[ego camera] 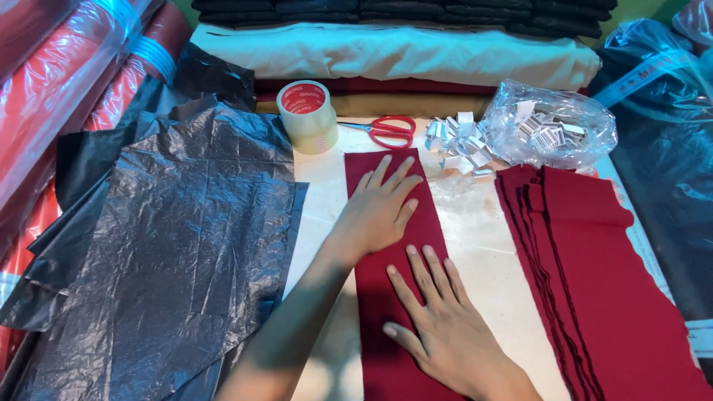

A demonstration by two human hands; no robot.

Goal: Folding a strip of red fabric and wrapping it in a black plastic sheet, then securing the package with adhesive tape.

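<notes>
I have both hands, left hand [379, 212] and right hand [438, 319], spread flat, gripping nothing, smoothing the dark red cloth strip [394, 297] on the tabletop [483, 252]; next needs even pressure.

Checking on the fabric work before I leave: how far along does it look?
Done: nothing clearly finished shows. In hand: both hands, left hand and right hand, lie flat on one dark red strip. Left: a stack of similar red strips waits beside it; the tape roll and scissors lie untouched.
</notes>
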